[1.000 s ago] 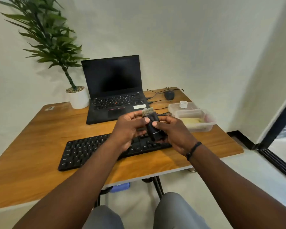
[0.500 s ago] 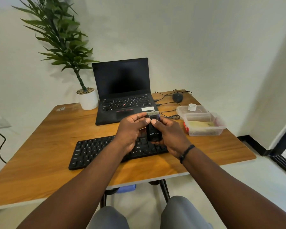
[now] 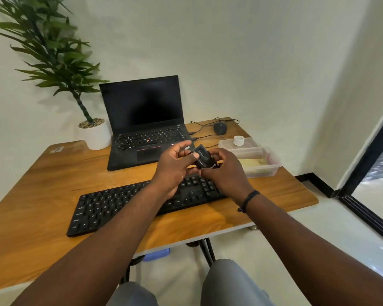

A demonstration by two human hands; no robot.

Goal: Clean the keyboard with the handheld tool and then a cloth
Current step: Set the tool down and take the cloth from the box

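Observation:
A small black handheld cleaning tool [image 3: 203, 159] is held in the air above the right part of the black keyboard [image 3: 111, 206], which lies on the wooden desk [image 3: 53, 182]. My right hand [image 3: 223, 173] grips the tool's lower body from the right. My left hand [image 3: 175, 165] holds its upper part, thumb on the tool's side, index finger stretched out above it. The tool's brush end is not visible. A yellowish cloth [image 3: 251, 162] lies inside a clear plastic box [image 3: 272, 171] at the right of the desk.
An open black laptop [image 3: 144, 127] stands behind the keyboard, a potted plant [image 3: 93, 133] to its left. A mouse [image 3: 220, 128] with cables, a flat lid [image 3: 228, 144] and a small white cap [image 3: 238, 140] sit at the back right. My knees are below the desk's front edge.
The tool has been turned in my hands: its bristles pointed up before, now they are out of sight. My view shifted slightly; both hands stay above the keyboard's right part.

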